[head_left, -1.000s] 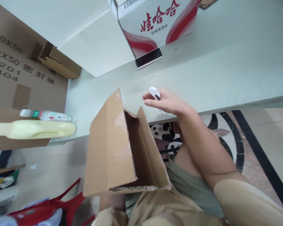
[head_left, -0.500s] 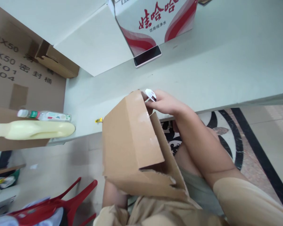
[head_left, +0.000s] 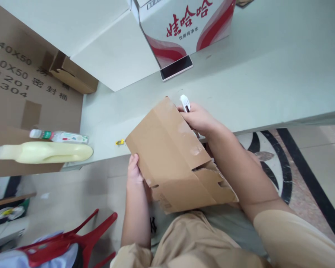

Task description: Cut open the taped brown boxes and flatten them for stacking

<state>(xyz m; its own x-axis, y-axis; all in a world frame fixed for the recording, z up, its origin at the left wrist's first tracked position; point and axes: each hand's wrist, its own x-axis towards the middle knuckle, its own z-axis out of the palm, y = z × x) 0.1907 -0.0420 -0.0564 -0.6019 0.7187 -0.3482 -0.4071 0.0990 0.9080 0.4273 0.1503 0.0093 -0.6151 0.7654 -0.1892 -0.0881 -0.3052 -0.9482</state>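
A brown cardboard box (head_left: 175,156) rests tilted over my lap at the table's front edge, its broad side facing up and its torn flaps at the lower right. My left hand (head_left: 134,171) grips the box's lower left edge, fingers closed on it. My right hand (head_left: 198,118) is closed on the box's upper right edge and also pinches a small white object (head_left: 184,102) that sticks up above the fingers.
The pale green table (head_left: 254,74) carries a white and red printed carton (head_left: 184,26), a phone (head_left: 176,68) lying flat, a plain white box (head_left: 114,52), a clear bottle (head_left: 60,136), a cream jug (head_left: 47,152) and a small yellow scrap (head_left: 120,142). A red chair (head_left: 72,242) stands lower left.
The box has been turned from open side up to closed side up and lowered onto my lap. My left hand came into view at its lower edge. My right hand went from free to gripping it.
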